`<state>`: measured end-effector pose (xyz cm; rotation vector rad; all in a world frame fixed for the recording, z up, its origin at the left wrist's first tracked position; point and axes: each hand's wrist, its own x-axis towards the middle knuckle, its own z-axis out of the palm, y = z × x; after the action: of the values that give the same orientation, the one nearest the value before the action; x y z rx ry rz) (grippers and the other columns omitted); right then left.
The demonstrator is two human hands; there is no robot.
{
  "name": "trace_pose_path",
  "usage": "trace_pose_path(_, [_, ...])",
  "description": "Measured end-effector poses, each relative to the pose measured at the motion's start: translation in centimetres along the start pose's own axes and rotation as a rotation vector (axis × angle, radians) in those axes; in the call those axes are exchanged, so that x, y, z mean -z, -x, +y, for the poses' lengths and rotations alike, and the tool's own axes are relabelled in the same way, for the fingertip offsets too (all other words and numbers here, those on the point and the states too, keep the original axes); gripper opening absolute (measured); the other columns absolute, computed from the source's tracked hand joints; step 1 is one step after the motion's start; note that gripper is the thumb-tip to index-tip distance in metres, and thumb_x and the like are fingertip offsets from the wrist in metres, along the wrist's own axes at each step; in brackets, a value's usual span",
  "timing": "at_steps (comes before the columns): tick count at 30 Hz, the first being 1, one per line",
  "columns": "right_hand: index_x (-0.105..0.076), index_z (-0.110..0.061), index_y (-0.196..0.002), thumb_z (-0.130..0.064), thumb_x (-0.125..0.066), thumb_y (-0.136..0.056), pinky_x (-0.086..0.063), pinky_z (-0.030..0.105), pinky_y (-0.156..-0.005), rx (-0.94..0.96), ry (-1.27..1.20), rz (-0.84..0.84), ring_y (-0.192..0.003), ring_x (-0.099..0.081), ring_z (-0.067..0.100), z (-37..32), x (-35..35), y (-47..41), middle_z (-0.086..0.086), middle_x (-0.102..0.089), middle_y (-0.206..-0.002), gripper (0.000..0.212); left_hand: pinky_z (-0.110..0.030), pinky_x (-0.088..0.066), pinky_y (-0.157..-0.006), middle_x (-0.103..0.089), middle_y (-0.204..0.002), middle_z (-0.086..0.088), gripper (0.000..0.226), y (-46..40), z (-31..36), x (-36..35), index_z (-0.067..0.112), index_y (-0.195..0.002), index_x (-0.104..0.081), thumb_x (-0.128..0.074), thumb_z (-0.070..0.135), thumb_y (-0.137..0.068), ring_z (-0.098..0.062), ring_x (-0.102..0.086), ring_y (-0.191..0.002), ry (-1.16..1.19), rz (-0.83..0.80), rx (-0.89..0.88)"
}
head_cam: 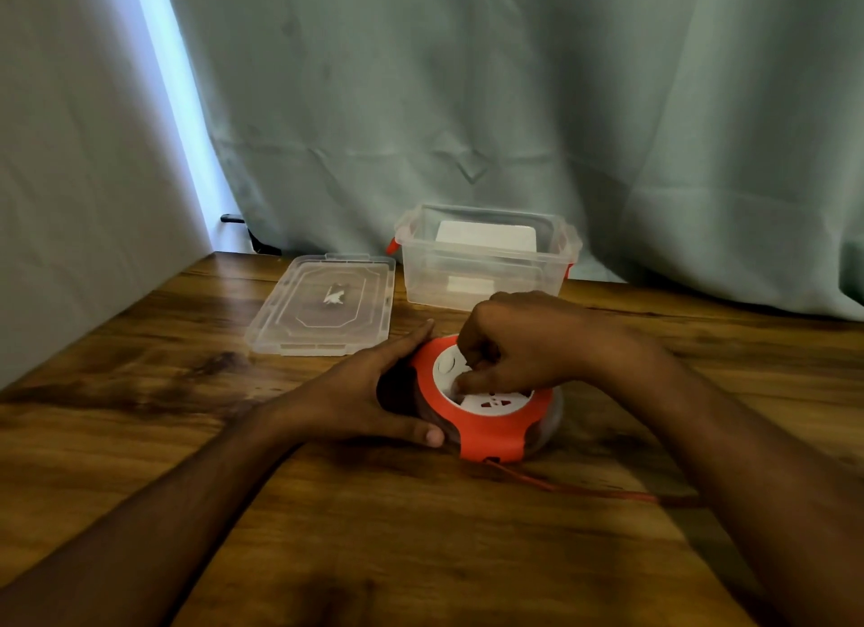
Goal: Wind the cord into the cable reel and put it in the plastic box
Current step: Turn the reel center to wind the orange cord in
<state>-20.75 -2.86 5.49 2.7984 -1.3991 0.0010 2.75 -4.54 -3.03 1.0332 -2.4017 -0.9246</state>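
Orange plastic, smooth and round, sits under my hands: the cable reel (491, 411) lies flat mid-worktop. My right hand (519, 341) curls down over its white socket face, fingers pinching something there. My left hand (369, 392) cups the reel's rim, fingers straight. A thin orange cord (584, 488) trails toward the right edge. Behind stand the clear plastic box (486, 261), open, and its flat lid (322, 303), near the wood-grain worktop (421, 533) back edge.
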Motion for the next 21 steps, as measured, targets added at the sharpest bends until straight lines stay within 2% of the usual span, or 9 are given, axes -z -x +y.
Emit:
trace_pose_path(3, [-0.066, -0.039, -0.092, -0.049, -0.081, -0.079, -0.044, 0.02, -0.061, -0.014, -0.055, 0.006, -0.08, -0.06, -0.002, 1.2, 1.1, 0.6, -0.021, -0.065, -0.09, 0.022, -0.026, -0.034, -0.12, -0.026, -0.164, 0.02, 0.133, -0.1, 0.1, 0.0, 0.043, -0.16, -0.006, -0.087, 0.069, -0.057, -0.001, -0.03, -0.148, -0.018, 0.004, -0.002])
trace_pose_path(5, [-0.066, -0.044, -0.105, -0.037, -0.087, -0.075, -0.043, 0.018, -0.065, -0.054, -0.119, -0.056, -0.084, -0.056, -0.007, 1.8, 1.6, 1.0, -0.027, -0.063, -0.102, 0.038, -0.026, -0.033, -0.121, -0.025, -0.165, 0.019, 0.132, -0.1, 0.1, 0.0, 0.043, -0.16, -0.006, -0.087, 0.068, -0.058, -0.003, -0.029, -0.149, -0.012, 0.005, -0.003])
trace_pose_path(7, [-0.064, -0.046, -0.112, -0.032, -0.09, -0.072, -0.039, 0.014, -0.062, -0.098, -0.138, -0.109, -0.083, -0.051, -0.009, 1.9, 1.7, 1.2, -0.031, -0.055, -0.102, 0.049, -0.028, -0.033, -0.121, -0.026, -0.165, 0.018, 0.133, 0.0, 0.1, 0.0, 0.044, -0.16, -0.006, -0.086, 0.071, -0.056, -0.003, -0.029, -0.149, -0.006, 0.007, -0.002])
trace_pose_path(13, [-0.062, -0.046, -0.114, -0.025, -0.09, -0.072, -0.036, 0.009, -0.056, -0.092, -0.156, -0.132, -0.078, -0.048, -0.018, 1.7, 1.6, 1.1, -0.031, -0.057, -0.108, 0.055, -0.029, -0.035, -0.121, -0.028, -0.164, 0.019, 0.137, 0.0, 0.2, 0.0, 0.044, -0.16, -0.007, -0.08, 0.083, -0.051, -0.001, -0.031, -0.148, 0.01, 0.015, 0.003])
trace_pose_path(18, [-0.062, -0.044, -0.11, -0.022, -0.089, -0.072, -0.036, 0.012, -0.058, -0.105, -0.168, -0.138, -0.078, -0.047, -0.013, 1.6, 1.3, 1.1, -0.03, -0.055, -0.102, 0.051, -0.029, -0.034, -0.121, -0.026, -0.165, 0.019, 0.138, 0.1, 0.2, 0.0, 0.042, -0.161, -0.007, -0.081, 0.081, -0.051, -0.001, -0.029, -0.149, -0.001, 0.01, 0.01])
trace_pose_path(21, [-0.06, -0.043, -0.106, -0.021, -0.09, -0.071, -0.04, 0.012, -0.056, -0.108, -0.2, -0.135, -0.082, -0.052, -0.011, 1.6, 1.4, 1.2, -0.026, -0.057, -0.109, 0.05, -0.028, -0.034, -0.121, -0.027, -0.164, 0.018, 0.136, 0.2, 0.4, 0.0, 0.042, -0.161, -0.007, -0.085, 0.074, -0.054, -0.001, -0.03, -0.149, 0.011, 0.018, 0.016])
